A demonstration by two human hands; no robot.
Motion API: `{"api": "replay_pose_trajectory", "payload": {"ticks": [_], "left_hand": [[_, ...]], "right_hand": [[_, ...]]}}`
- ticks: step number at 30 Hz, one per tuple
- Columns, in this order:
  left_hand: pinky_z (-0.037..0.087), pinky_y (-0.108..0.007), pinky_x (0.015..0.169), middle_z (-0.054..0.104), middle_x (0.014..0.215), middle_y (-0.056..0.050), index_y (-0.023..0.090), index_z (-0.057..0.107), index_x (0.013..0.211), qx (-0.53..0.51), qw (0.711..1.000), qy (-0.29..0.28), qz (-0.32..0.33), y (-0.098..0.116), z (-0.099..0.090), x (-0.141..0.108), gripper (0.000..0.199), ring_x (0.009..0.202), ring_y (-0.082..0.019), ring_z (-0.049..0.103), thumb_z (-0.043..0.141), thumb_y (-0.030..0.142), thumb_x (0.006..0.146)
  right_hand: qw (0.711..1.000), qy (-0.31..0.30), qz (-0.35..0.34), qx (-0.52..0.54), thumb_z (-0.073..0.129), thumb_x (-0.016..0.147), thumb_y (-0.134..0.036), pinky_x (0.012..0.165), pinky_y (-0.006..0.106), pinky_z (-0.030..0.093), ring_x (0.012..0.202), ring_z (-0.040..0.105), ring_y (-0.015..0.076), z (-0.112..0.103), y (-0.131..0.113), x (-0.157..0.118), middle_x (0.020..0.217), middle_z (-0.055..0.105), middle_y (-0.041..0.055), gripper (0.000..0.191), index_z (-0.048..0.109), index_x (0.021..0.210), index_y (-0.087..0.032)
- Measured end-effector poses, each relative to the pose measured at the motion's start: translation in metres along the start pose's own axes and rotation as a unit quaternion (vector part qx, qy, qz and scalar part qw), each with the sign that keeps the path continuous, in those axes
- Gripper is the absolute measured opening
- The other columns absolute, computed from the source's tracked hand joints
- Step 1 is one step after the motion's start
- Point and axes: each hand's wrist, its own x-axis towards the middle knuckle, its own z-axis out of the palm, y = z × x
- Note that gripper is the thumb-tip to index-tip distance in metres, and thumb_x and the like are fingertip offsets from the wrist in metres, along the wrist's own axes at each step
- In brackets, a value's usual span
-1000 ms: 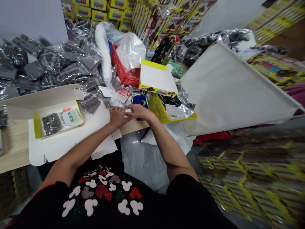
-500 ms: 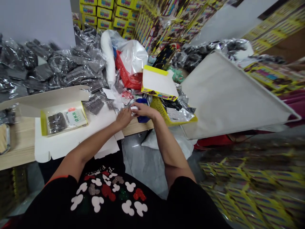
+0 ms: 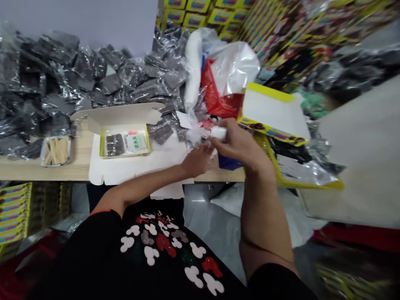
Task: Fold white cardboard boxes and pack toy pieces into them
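Note:
A small white cylinder (image 3: 219, 133) is pinched between the thumb and fingers of my right hand (image 3: 238, 143), above the table's front edge. My left hand (image 3: 198, 160) is just left of it and lower, with its fingers closed; what they grip, if anything, I cannot make out. Partly behind my right hand is a dark blue container (image 3: 230, 162). To the left, an open carton (image 3: 125, 156) lies on white card (image 3: 109, 170). It holds dark wrapped blocks (image 3: 115, 144) and a white packet with green print (image 3: 136, 142).
Clear-wrapped dark blocks (image 3: 109, 83) pile along the back. A tray of wooden sticks (image 3: 56, 151) stands left. Beyond my hands are a red basket (image 3: 223, 104) and clear plastic bags. At right, an open yellow box (image 3: 275, 110) rests over a yellow basket (image 3: 312, 183).
The view has swung left, so the table's things appear further right. My right hand has risen and come apart from my left, showing more of the white cylinder.

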Motion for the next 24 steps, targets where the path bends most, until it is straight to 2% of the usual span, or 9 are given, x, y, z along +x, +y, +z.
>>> {"api": "replay_pose_trajectory", "payload": {"ticks": [2,5,8,11,14,17,19,22,24], "left_hand": [[0.051,-0.050,0.121,0.060,0.156,-0.025,0.010,0.055,0.148,0.001,0.999,-0.004,0.044,0.002,-0.013,-0.042,0.049,0.145,-0.036,0.060,0.063,0.028,0.103],[0.060,-0.046,0.109,0.075,0.134,-0.017,0.015,0.064,0.137,0.017,0.997,0.016,0.080,0.003,-0.042,-0.119,0.033,0.125,-0.030,0.073,0.052,0.028,0.109],[0.064,-0.038,0.100,0.081,0.117,-0.010,0.019,0.069,0.129,0.032,0.988,0.124,0.091,-0.001,-0.078,-0.181,0.027,0.111,-0.024,0.079,0.051,0.028,0.110],[0.066,-0.035,0.092,0.082,0.114,-0.010,0.019,0.069,0.127,0.067,0.966,0.238,0.077,-0.010,-0.123,-0.220,0.024,0.106,-0.021,0.079,0.056,0.024,0.109],[0.066,-0.037,0.094,0.081,0.119,-0.009,0.020,0.070,0.129,0.113,0.935,0.336,0.005,-0.032,-0.172,-0.250,0.026,0.108,-0.021,0.078,0.061,0.022,0.105],[0.065,-0.038,0.090,0.078,0.117,-0.007,0.022,0.067,0.130,0.066,0.866,0.485,-0.107,-0.077,-0.218,-0.276,0.029,0.103,-0.020,0.076,0.068,0.032,0.103],[0.064,-0.039,0.091,0.075,0.119,-0.006,0.024,0.063,0.133,-0.025,0.822,0.548,-0.154,-0.117,-0.243,-0.284,0.048,0.103,-0.021,0.074,0.082,0.042,0.093],[0.062,-0.046,0.098,0.070,0.132,-0.009,0.027,0.060,0.137,-0.134,0.834,0.491,-0.211,-0.168,-0.264,-0.268,0.086,0.113,-0.027,0.071,0.103,0.045,0.065],[0.061,-0.050,0.101,0.070,0.131,-0.011,0.025,0.064,0.132,-0.173,0.865,0.408,-0.234,-0.185,-0.268,-0.245,0.081,0.116,-0.030,0.070,0.101,0.047,0.063]], "right_hand": [[0.994,-0.028,-0.092,0.045,0.061,0.093,-0.041,0.092,0.051,0.060,0.100,0.072,0.0336,0.012,-0.039,0.005,0.116,0.074,0.0150,0.048,0.059,0.136,-0.020],[0.974,-0.070,-0.206,0.060,0.061,0.094,-0.030,0.109,0.052,0.053,0.125,0.065,0.0358,0.051,-0.102,0.025,0.135,0.069,0.0172,0.045,0.059,0.137,-0.019],[0.964,-0.138,-0.226,0.010,0.058,0.095,-0.020,0.108,0.053,0.051,0.126,0.062,0.0376,0.095,-0.156,0.054,0.133,0.068,0.0221,0.045,0.057,0.139,-0.012],[0.947,-0.231,-0.215,-0.058,0.062,0.098,-0.024,0.104,0.050,0.052,0.121,0.064,0.0371,0.121,-0.187,0.075,0.132,0.067,0.0252,0.040,0.061,0.134,-0.008],[0.946,-0.235,-0.213,-0.073,0.060,0.103,-0.034,0.106,0.049,0.051,0.122,0.064,0.0370,0.117,-0.184,0.076,0.130,0.068,0.0255,0.032,0.068,0.121,-0.009],[0.983,-0.129,-0.109,-0.069,0.049,0.107,-0.033,0.101,0.050,0.052,0.112,0.068,0.0369,0.096,-0.151,0.067,0.112,0.072,0.0239,0.032,0.071,0.112,-0.011],[0.997,-0.053,-0.026,-0.050,0.055,0.103,-0.037,0.096,0.050,0.053,0.104,0.069,0.0368,0.086,-0.126,0.068,0.107,0.072,0.0232,0.035,0.070,0.119,-0.009],[0.998,0.015,-0.020,0.052,0.069,0.093,-0.046,0.092,0.048,0.056,0.101,0.069,0.0336,0.089,-0.104,0.089,0.112,0.073,0.0188,0.059,0.061,0.140,-0.010],[0.990,0.025,-0.058,0.125,0.065,0.095,-0.049,0.091,0.046,0.058,0.098,0.069,0.0304,0.100,-0.104,0.109,0.108,0.073,0.0131,0.059,0.062,0.143,-0.014]]}}
